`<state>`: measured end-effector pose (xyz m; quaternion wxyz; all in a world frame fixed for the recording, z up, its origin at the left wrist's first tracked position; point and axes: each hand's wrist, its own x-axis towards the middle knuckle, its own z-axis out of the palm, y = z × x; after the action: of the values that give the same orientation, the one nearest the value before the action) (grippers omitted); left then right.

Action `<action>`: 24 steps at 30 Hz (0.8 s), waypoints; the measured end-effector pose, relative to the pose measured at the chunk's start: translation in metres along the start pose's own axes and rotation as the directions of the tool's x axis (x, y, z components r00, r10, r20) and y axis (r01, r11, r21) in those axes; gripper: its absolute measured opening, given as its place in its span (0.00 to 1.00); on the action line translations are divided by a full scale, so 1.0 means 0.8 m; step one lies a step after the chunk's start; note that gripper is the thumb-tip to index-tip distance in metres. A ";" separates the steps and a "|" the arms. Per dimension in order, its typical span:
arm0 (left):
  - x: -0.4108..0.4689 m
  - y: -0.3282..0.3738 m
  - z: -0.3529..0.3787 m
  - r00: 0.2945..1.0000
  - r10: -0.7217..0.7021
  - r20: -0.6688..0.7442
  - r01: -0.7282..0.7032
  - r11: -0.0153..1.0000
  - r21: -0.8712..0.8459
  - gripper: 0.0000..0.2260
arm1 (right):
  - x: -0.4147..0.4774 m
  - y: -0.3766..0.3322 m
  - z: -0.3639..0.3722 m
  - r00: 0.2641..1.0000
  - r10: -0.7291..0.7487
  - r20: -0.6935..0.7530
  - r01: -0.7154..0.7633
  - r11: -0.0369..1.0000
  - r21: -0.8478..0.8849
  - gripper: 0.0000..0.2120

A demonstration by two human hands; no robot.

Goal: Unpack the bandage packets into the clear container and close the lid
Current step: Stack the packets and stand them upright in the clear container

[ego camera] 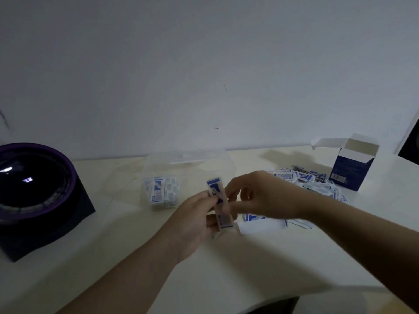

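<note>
My left hand point(196, 219) grips a small stack of white-and-blue bandage packets point(220, 206), held upright above the table's middle. My right hand point(260, 196) is just to the right of the stack, its fingers curled and touching the stack's upper edge. The clear container point(188, 164) stands behind, lid open toward the wall, with several bandage packets point(162, 192) lying in its front left corner. A loose pile of packets point(317, 182) lies to the right, behind my right wrist. More packets point(260, 223) lie flat under my right hand.
An open blue-and-white cardboard box point(352, 168) stands at the right rear. A dark purple-rimmed round device on a black base point(34, 189) sits at the left. A dark object point(411, 143) is at the far right edge. The table's front edge runs near the bottom right.
</note>
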<state>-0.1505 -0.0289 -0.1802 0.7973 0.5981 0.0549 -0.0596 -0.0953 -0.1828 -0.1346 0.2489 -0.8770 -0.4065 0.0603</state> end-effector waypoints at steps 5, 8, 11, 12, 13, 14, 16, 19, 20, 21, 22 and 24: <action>0.011 0.009 -0.016 0.989 -0.054 -0.138 0.024 0.978 -0.209 0.10 | -0.005 0.045 -0.001 0.958 0.156 0.242 -0.075 0.947 -0.313 0.13; 0.016 0.012 -0.024 0.981 -0.136 -0.142 0.079 0.934 -0.348 0.10 | -0.004 0.055 0.009 0.905 0.263 0.335 -0.115 0.909 -0.401 0.16; 0.019 0.012 -0.029 0.977 -0.164 -0.134 0.107 0.928 -0.358 0.10 | 0.003 0.053 0.008 0.887 0.292 0.358 -0.121 0.895 -0.430 0.15; 0.020 0.011 -0.030 0.977 -0.165 -0.133 0.110 0.930 -0.351 0.10 | 0.004 0.053 0.006 0.883 0.291 0.368 -0.114 0.894 -0.433 0.15; 0.020 0.012 -0.030 0.978 -0.162 -0.132 0.109 0.933 -0.342 0.10 | 0.005 0.053 0.004 0.880 0.286 0.378 -0.103 0.894 -0.437 0.15; 0.021 0.013 -0.030 0.979 -0.156 -0.128 0.106 0.937 -0.334 0.10 | 0.005 0.051 0.001 0.880 0.279 0.385 -0.097 0.898 -0.429 0.14; 0.022 0.016 -0.032 0.983 -0.135 -0.124 0.089 0.942 -0.323 0.10 | 0.005 0.042 -0.010 0.907 0.229 0.353 -0.094 0.928 -0.359 0.10; 0.020 0.024 -0.035 0.986 -0.099 -0.137 0.045 0.936 -0.349 0.10 | 0.013 0.022 -0.019 0.996 0.043 0.074 -0.024 0.970 -0.242 0.02; 0.018 0.027 -0.034 0.986 -0.089 -0.139 0.034 0.932 -0.360 0.09 | 0.016 0.016 -0.015 0.999 -0.023 -0.036 0.014 0.968 -0.252 0.02; 0.017 0.028 -0.033 0.987 -0.082 -0.136 0.027 0.931 -0.364 0.08 | 0.018 0.012 -0.008 0.992 -0.078 -0.098 0.048 0.959 -0.281 0.04; 0.015 0.029 -0.032 0.988 -0.075 -0.136 0.021 0.932 -0.362 0.08 | 0.019 0.011 0.002 0.988 -0.121 -0.097 0.085 0.945 -0.315 0.07; 0.013 0.027 -0.031 0.988 -0.059 -0.143 0.005 0.936 -0.353 0.07 | 0.020 0.012 0.018 0.991 -0.129 0.034 0.133 0.923 -0.361 0.12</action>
<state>-0.1370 0.0005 -0.1681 0.8837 0.4480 0.1347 -0.0163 -0.0823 -0.1703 -0.1502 0.0843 -0.8784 -0.4696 -0.0283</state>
